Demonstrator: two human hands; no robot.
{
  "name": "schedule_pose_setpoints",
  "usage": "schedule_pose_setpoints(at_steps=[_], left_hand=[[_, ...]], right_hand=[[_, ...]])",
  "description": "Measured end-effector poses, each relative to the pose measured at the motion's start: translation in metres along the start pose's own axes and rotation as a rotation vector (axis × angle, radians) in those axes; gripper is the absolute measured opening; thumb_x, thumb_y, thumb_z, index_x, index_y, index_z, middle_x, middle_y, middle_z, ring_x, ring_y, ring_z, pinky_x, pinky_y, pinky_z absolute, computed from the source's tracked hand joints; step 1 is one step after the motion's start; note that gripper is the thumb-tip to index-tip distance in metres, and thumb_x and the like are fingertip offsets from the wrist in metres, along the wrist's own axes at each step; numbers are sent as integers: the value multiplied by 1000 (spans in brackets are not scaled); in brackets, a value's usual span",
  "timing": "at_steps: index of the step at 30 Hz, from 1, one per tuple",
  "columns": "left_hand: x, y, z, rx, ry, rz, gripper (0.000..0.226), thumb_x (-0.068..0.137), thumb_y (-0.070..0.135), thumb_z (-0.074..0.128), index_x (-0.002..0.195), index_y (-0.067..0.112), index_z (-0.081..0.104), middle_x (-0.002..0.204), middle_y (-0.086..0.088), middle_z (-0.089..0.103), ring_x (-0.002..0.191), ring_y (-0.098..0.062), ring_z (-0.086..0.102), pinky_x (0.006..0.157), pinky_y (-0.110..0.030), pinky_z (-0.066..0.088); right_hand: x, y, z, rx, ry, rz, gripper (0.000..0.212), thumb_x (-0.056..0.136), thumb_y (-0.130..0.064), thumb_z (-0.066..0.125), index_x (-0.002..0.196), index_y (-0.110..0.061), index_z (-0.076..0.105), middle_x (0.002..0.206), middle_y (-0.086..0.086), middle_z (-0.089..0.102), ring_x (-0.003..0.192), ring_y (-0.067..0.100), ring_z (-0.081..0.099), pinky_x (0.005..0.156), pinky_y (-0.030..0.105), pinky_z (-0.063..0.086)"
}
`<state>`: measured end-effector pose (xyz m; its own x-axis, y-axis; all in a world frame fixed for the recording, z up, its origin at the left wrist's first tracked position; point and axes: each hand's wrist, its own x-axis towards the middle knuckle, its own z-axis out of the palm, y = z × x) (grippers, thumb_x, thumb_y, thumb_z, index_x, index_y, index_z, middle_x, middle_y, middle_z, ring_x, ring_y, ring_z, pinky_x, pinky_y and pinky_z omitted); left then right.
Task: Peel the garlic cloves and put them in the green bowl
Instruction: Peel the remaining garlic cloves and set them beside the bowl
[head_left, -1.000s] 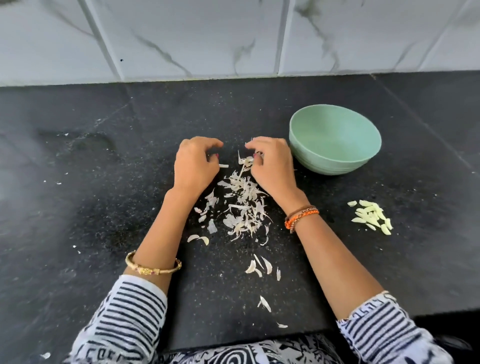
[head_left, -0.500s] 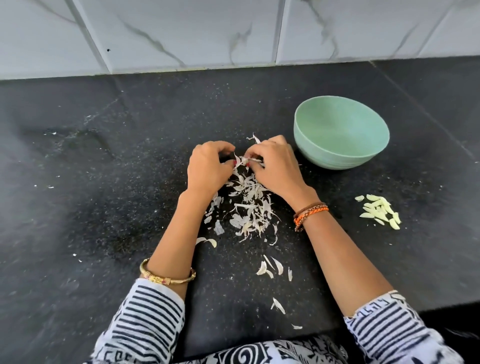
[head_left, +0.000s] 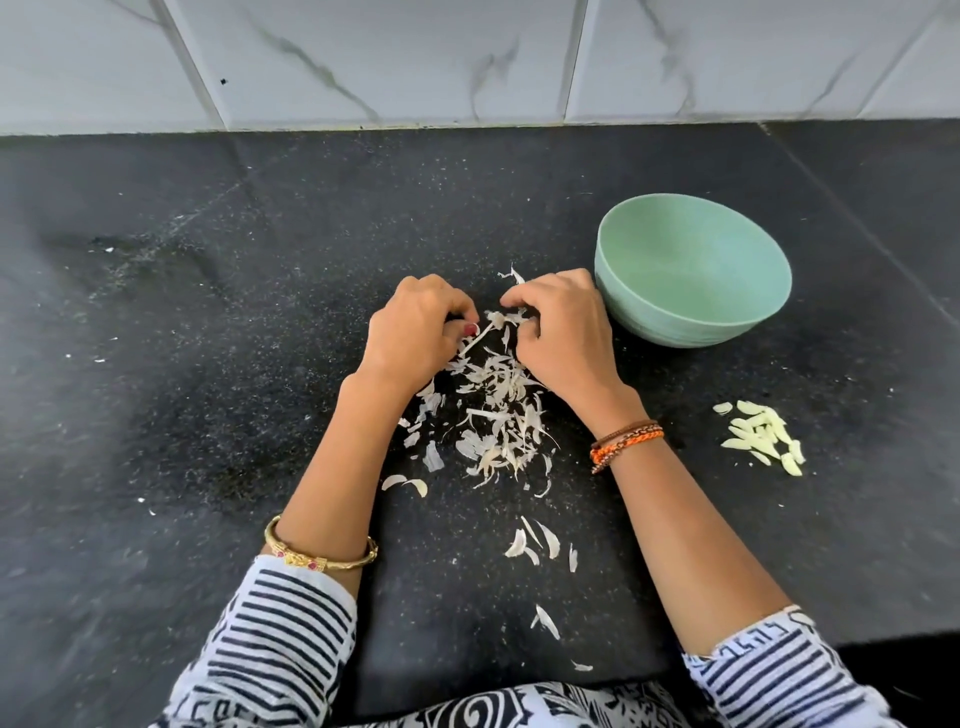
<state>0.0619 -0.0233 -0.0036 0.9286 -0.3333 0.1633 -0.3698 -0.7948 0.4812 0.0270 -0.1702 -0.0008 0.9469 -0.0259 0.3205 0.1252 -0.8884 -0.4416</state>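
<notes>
My left hand (head_left: 415, 332) and my right hand (head_left: 558, 332) meet over the black counter, fingers curled. Between them they pinch a garlic clove (head_left: 498, 321) with a strip of papery skin (head_left: 475, 340) hanging from it towards my left thumb. The clove itself is mostly hidden by my fingers. The green bowl (head_left: 758, 306) stands just right of my right hand and looks empty. A small heap of peeled, pale yellow cloves (head_left: 763, 436) lies on the counter at the right.
A pile of white garlic skins (head_left: 498, 415) lies under and below my hands, with stray pieces (head_left: 535, 540) nearer the counter's front edge. A tiled wall (head_left: 467, 57) runs along the back of the counter.
My hands came together from a small gap and now both hold the clove. A strip of skin now stretches from the clove towards my left thumb.
</notes>
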Motion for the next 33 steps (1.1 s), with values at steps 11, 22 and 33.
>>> schedule_pose_setpoints(at_steps=[11, 22, 33], left_hand=[[1, 15, 0, -870, 193, -168, 19, 83, -1, 63, 89, 17, 66, 69, 7, 64, 64, 1, 57, 72, -15, 48], [-3, 26, -3, -844, 90, -123, 14, 83, 7, 65, 73, 17, 65, 62, 4, 63, 56, -2, 55, 61, -13, 47], [-6, 29, -2, -1046, 148, -76, 26, 81, -7, 62, 83, 16, 49, 55, 7, 66, 57, -5, 60, 69, -18, 50]], right_hand=[[-6, 4, 9, 431, 335, 6, 23, 79, -5, 65, 98, -16, 71, 81, -16, 64, 83, 11, 56, 71, 15, 39], [-11, 6, 8, 639, 292, 19, 12, 85, -15, 54, 85, -21, 65, 82, -16, 62, 66, 0, 46, 58, 14, 31], [-14, -3, 3, 920, 192, 143, 25, 84, -2, 62, 91, -25, 63, 86, -7, 64, 84, 6, 60, 73, 44, 51]])
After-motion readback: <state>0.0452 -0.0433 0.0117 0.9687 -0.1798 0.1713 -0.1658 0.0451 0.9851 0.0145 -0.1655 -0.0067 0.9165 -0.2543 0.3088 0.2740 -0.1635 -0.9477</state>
